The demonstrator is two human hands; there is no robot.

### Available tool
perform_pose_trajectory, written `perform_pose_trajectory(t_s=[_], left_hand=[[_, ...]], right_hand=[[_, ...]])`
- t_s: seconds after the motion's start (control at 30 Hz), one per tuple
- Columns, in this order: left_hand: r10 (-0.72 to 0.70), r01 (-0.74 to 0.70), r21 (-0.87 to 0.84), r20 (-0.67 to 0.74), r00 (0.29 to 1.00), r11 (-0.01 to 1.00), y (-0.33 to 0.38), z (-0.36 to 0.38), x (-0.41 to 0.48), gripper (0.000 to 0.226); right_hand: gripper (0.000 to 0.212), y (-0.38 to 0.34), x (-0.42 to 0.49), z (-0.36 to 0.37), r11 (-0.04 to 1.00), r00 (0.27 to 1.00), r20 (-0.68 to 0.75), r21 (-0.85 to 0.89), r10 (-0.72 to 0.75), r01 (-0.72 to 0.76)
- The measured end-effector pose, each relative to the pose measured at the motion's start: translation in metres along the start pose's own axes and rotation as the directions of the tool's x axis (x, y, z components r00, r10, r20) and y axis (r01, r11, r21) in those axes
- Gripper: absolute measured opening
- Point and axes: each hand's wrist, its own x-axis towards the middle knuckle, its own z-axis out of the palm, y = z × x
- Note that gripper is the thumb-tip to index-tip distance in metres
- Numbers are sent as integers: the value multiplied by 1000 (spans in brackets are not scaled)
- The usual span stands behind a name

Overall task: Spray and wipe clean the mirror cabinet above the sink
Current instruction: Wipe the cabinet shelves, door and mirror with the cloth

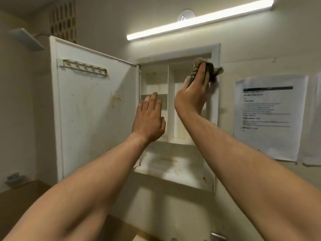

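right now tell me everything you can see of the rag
The rag is a dull, mottled grey-brown cloth, bunched into a wad with a loose tail sticking out to the right. The right hand grips it, fingers over its front, pressing it high against the upper right inner edge of the cabinet.

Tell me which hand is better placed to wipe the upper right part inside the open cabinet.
The right hand, I think: it holds the cloth up at the upper right inner corner of the cabinet. The left hand is open, holds nothing, and is raised before the left compartments.
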Motion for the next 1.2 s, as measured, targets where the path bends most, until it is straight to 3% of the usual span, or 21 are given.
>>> perform_pose_trajectory(t_s=[0.07, 0.17, 0.3, 0.37, 0.43, 0.5, 0.6, 0.67, 0.73, 0.83, 0.9, 0.97, 1.03, 1.1, 1.13, 1.17, 1.2], left_hand=[[9, -9, 4, -28, 1000, 1000, -15, 1, 19, 69], [13, -14, -11, -82, 997, 1000, -42, 1, 44, 65], [37, -42, -28, -160, 986, 999, -82, -1, 78, 65], [-11, -17, -117, -229, 973, 993, -99, -4, 95, 62], [-128, 20, -324, -316, 940, 946, -108, -9, 107, 57], [-230, 7, -484, -401, 887, 875, -102, -16, 114, 56], [-270, -24, -524, -477, 836, 852, -98, -17, 129, 56], [-257, -33, -517, -478, 840, 855, -95, -16, 139, 55], [-228, -42, -512, -451, 863, 858, -89, -11, 144, 54], [-189, -46, -508, -401, 896, 860, -85, 1, 144, 56], [-133, -61, -461, -378, 916, 885, -89, 10, 140, 58], [-86, -75, -424, -348, 934, 902, -94, 17, 136, 60], [-79, -70, -420, -327, 942, 905, -99, 21, 134, 60], [-79, -70, -424, -323, 943, 903, -102, 24, 138, 60], [-78, -73, -422, -330, 941, 904, -102, 25, 140, 60], [-72, -83, -423, -338, 938, 903, -99, 26, 143, 59], [-62, -102, -439, -345, 936, 893, -93, 27, 149, 59]], right_hand=[[65, -4, 23, 15, 947, 983, -15, -271, -180, 170], [73, -6, 61, 43, 744, 932, 128, -570, -340, 350], [71, -2, 100, 85, 532, 898, 351, -723, -266, 440], [73, -7, 104, 114, 466, 837, 472, -695, -279, 547], [75, -20, 97, 153, 392, 679, 658, -560, -326, 730], [75, -33, 87, 179, 408, 536, 781, -396, -322, 823], [79, -32, 88, 193, 417, 440, 811, -273, -386, 867], [81, -23, 96, 184, 300, 382, 828, -273, -409, 914], [76, -11, 110, 167, 201, 400, 825, -347, -399, 916], [69, 15, 120, 128, 178, 496, 746, -469, -445, 865], [70, 37, 118, 96, 253, 663, 563, -636, -494, 729], [72, 55, 112, 72, 371, 838, 273, -800, -473, 471], [74, 61, 103, 70, 417, 908, 111, -861, -403, 290], [73, 49, 102, 85, 488, 930, 93, -830, -356, 270], [72, 39, 103, 95, 500, 914, 170, -792, -369, 349], [70, 28, 103, 107, 471, 857, 319, -731, -405, 494], [70, 18, 104, 117, 407, 754, 494, -639, -434, 653]])
